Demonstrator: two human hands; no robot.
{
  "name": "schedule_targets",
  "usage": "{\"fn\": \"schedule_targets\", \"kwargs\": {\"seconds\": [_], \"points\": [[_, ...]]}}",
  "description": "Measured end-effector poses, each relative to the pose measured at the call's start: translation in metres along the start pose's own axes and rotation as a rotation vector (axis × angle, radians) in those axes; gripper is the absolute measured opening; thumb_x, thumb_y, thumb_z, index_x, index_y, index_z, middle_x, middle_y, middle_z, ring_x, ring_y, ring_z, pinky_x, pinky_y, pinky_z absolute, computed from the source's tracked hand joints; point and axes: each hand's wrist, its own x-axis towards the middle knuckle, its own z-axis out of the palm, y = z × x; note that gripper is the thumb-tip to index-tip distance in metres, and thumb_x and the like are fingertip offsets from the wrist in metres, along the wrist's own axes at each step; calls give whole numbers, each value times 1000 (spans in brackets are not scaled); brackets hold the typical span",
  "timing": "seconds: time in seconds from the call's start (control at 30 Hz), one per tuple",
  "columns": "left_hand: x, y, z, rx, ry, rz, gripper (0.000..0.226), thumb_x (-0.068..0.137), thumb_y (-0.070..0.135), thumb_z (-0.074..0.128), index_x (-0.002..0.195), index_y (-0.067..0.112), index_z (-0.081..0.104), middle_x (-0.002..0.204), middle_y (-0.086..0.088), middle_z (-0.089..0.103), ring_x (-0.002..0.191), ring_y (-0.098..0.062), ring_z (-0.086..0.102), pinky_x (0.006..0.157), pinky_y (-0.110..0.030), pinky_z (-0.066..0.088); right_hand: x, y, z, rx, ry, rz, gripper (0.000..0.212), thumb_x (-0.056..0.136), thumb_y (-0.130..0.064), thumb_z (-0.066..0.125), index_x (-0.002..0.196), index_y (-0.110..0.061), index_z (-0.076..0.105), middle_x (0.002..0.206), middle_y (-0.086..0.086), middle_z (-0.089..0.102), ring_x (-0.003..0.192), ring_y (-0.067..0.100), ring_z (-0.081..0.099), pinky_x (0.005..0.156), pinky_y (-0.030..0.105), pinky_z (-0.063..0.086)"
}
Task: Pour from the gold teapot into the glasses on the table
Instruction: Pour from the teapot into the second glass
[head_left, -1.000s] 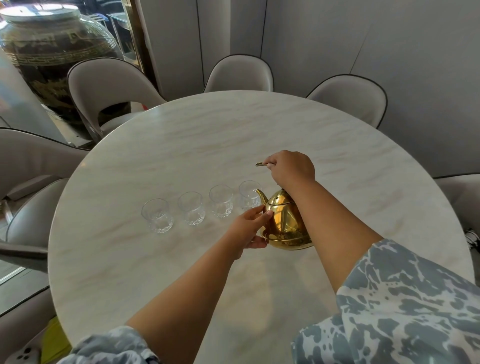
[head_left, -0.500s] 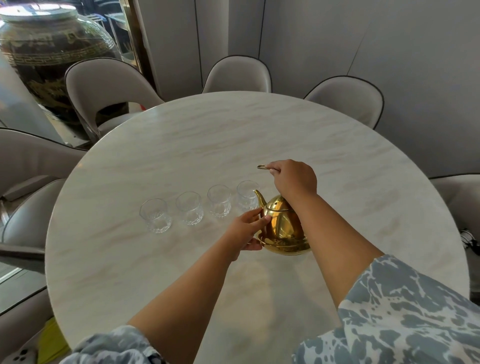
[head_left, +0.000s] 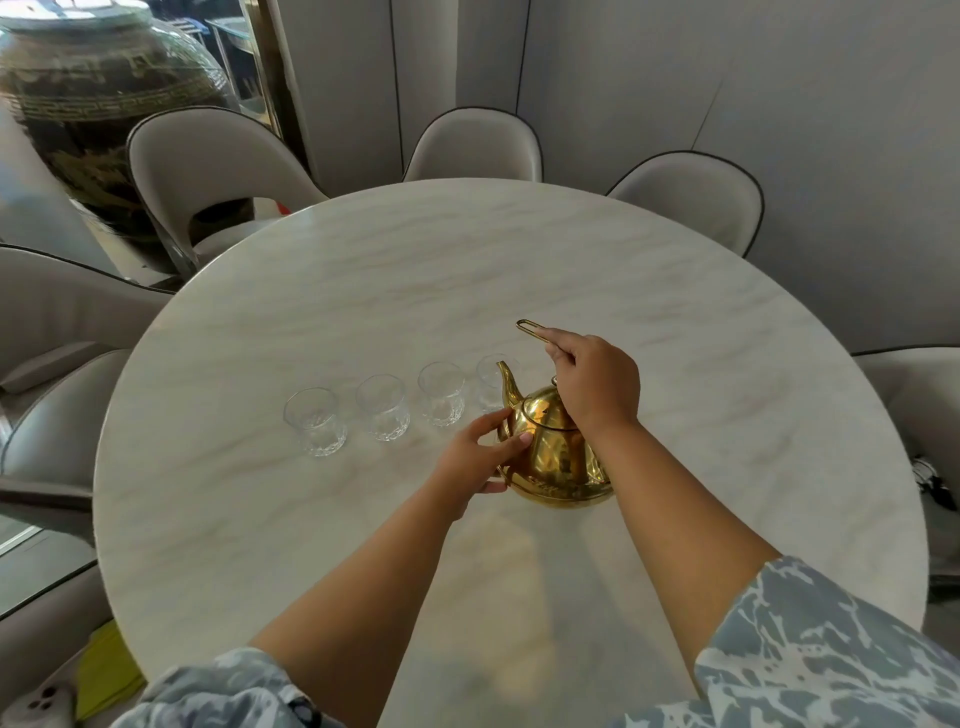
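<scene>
A gold teapot (head_left: 550, 457) stands on the round marble table (head_left: 519, 270), its spout pointing up and left toward the rightmost glass (head_left: 491, 382). My right hand (head_left: 597, 384) is closed around the teapot's thin wire handle, whose loop sticks out past my fingers. My left hand (head_left: 480, 457) rests against the pot's left side, fingers spread on the body. Several clear glasses stand in a row to the left: one at the far left (head_left: 314, 428), then another (head_left: 383, 413), then a third (head_left: 441, 394). All look empty.
Grey upholstered chairs ring the table, at the back left (head_left: 208, 171), back middle (head_left: 475, 148), back right (head_left: 691, 200) and along the left side (head_left: 57, 312). A big dark glass jar (head_left: 88, 109) stands behind at the left. A phone (head_left: 41, 701) lies at the lower left.
The teapot has come down slightly and sits lower on the table than a second ago. Both hands keep their places on it. The glasses have not moved.
</scene>
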Motion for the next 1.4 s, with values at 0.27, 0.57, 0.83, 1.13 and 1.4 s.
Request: {"fn": "schedule_targets", "kwargs": {"seconds": [0.27,0.57,0.83,1.13,1.4], "points": [[-11,-1,-28,-8,32,-6,61,79,38,79,135,31,58,123,6,62,85,-24,72,77,-38,62,7,-32,10,31,-56,-72,27,98,-26,54,121,-31,68,102,2,76,87,20,68,69,28,55],[-16,-1,-47,-26,42,-33,61,81,43,76,136,28,56,134,0,59,82,-26,72,74,-38,63,28,-65,22,-11,-216,-90,27,99,-25,52,118,-28,70,105,2,76,90,22,70,70,27,49],[-16,2,-47,-33,15,-51,60,85,44,71,139,25,54,123,3,61,71,-22,74,73,-38,63,41,-74,25,-89,-283,-82,26,98,-22,52,118,-24,70,108,6,74,92,26,69,73,31,52],[-18,4,-45,-27,33,-62,60,85,46,69,140,26,54,120,3,60,77,-26,75,74,-38,63,45,-77,24,-123,-309,-96,26,98,-21,53,116,-24,71,104,5,75,88,25,70,74,31,54],[-21,7,-45,-22,32,-56,60,87,46,67,141,26,52,129,0,59,75,-24,75,72,-35,63,47,-80,24,-137,-316,-102,26,98,-21,53,116,-24,71,104,5,75,88,25,70,68,27,47]]}}
